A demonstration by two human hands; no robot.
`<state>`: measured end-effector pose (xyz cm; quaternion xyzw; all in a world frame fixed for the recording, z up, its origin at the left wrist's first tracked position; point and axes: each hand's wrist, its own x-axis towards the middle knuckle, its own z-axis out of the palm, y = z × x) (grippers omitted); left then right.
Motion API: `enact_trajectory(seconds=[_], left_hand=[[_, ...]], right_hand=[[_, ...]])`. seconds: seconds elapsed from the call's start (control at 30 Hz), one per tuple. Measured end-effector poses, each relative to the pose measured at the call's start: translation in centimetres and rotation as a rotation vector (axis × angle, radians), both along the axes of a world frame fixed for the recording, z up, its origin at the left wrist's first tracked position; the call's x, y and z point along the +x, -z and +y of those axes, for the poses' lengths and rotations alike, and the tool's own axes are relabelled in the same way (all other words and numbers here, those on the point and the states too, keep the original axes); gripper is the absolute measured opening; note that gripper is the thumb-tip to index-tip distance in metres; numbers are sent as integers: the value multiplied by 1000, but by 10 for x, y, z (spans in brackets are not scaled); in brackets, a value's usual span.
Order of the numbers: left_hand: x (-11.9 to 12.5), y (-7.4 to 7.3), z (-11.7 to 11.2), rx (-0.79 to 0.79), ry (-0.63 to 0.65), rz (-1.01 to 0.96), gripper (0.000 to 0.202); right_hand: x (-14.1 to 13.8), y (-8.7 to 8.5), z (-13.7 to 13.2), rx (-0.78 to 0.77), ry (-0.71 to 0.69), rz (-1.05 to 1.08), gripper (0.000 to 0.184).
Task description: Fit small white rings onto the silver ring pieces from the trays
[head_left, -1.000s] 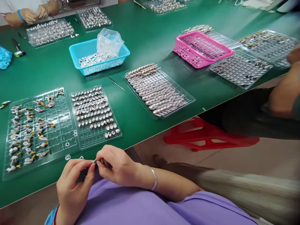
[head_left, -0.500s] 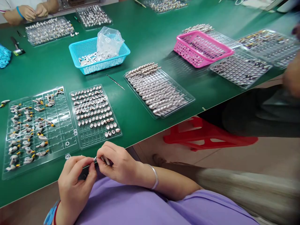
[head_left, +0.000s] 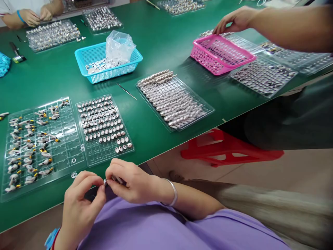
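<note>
My left hand [head_left: 82, 199] pinches a small silvery-white earbud part [head_left: 105, 182] between thumb and forefinger, just past the table edge above my lap. The curled fingers of my right hand [head_left: 130, 182] meet the other side of that part. A slim pale piece [head_left: 119, 180] shows inside the right fist; its kind is mostly hidden. Close ahead, a clear tray [head_left: 100, 160] holds rows of small oval earbud shells, with some slots bare. Left of it, a larger clear tray [head_left: 70, 139] carries white stemmed earbud pieces with yellow ends.
Tweezers [head_left: 126, 91] lie before a blue basket [head_left: 85, 74] holding small parts and a plastic bag [head_left: 119, 47]. Another tray [head_left: 170, 104] bears pale stem pieces. A co-worker's hand [head_left: 235, 21] touches a pink basket [head_left: 221, 67] at right. Another person's hands [head_left: 39, 16] work far left. A red stool [head_left: 229, 149] stands below.
A co-worker's arm has reached in from the right to the pink basket. My hands stay pinched together, and the small part shows more between them. The view has shifted slightly.
</note>
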<state>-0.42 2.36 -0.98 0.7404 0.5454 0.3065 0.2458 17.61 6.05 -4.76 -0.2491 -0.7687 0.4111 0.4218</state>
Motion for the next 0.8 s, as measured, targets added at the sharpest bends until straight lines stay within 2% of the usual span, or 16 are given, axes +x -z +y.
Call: enact_trajectory(seconds=[0.2,0.4,0.53,0.8], left_hand=[[-1,-1,5,-249,-6,-216,13],[-2,3,5,-341,-4,-319,15],[-3,1,3,-320,-10,-280,12],[-3,-1,-1,-269,8,-152,12]], right_hand=[[0,1,3,-324,-124,121,6],[-1,3,4,-477,-209,178,6],[0,2,3,-459,-166,156,7],[2,-5,-1,-237,-47,67,8]])
